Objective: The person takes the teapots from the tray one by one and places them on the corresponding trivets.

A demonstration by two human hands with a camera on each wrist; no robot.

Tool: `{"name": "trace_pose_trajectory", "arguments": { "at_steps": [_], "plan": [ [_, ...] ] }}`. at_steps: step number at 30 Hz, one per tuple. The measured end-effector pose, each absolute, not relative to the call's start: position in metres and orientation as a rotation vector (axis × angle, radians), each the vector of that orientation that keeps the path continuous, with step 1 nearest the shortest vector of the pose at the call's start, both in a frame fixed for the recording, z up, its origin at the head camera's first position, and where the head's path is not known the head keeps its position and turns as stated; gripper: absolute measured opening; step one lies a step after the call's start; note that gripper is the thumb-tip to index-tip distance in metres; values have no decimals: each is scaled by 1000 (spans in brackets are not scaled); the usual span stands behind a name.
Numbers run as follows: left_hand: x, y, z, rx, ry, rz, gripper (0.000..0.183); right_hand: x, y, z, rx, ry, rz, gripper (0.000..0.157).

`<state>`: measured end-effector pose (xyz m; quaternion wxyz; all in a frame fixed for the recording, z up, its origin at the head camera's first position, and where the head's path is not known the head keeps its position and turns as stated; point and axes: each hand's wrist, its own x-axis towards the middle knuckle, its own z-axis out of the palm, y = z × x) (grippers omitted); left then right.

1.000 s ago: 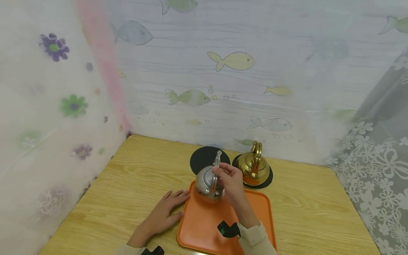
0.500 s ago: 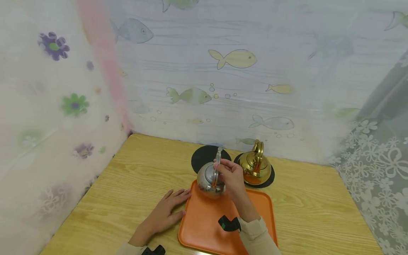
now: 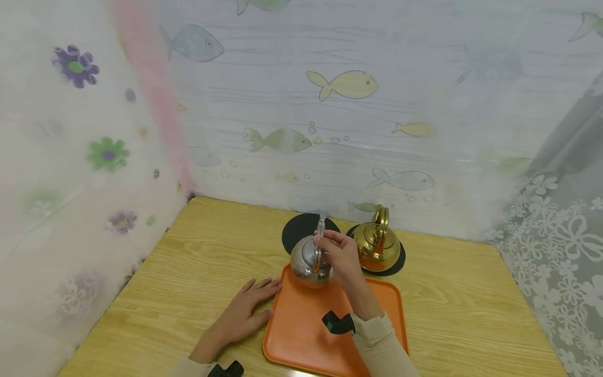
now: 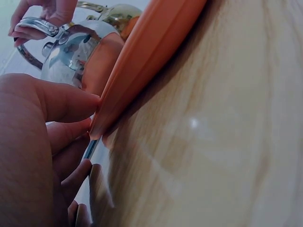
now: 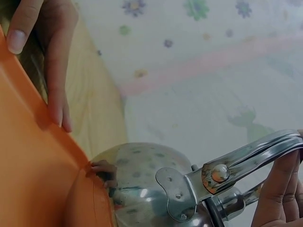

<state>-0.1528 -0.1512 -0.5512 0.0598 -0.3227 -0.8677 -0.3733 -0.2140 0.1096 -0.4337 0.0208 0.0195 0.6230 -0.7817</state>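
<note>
My right hand (image 3: 342, 259) grips the raised handle of a shiny silver kettle (image 3: 301, 269), its fingers curled round the handle's side. The kettle body (image 5: 142, 189) is over the back left part of an orange tray (image 3: 306, 330), and its far side overlaps a black round mat (image 3: 296, 233) in the head view. My left hand (image 3: 240, 317) lies flat on the table to the left of the tray. Its thumb and fingertips touch the tray's left rim, as the left wrist view also shows at the tray wall (image 4: 137, 71).
A gold kettle (image 3: 366, 242) stands on a second black round mat (image 3: 399, 263), close behind and right of my right hand. The wood-look table (image 3: 202, 251) ends at a fish-print curtain (image 3: 348, 157) at the back. A flower-print curtain (image 3: 47, 183) hangs on the left.
My right hand has moved the silver kettle slightly away from me, toward the black mat behind the tray. The left hand has stayed at the tray's rim.
</note>
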Motion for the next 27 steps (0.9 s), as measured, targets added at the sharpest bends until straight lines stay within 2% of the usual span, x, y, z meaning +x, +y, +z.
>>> {"name": "trace_pose_trajectory", "arguments": {
  "at_steps": [23, 27],
  "plan": [
    [-151, -149, -550, -996, -2594, -1088, 51, -229, 108, -427, 70, 1926, -2441, 26],
    [-151, -150, -552, -997, -2594, -1101, 51, -234, 109, -428, 61, 1903, -2457, 16]
  ]
}}
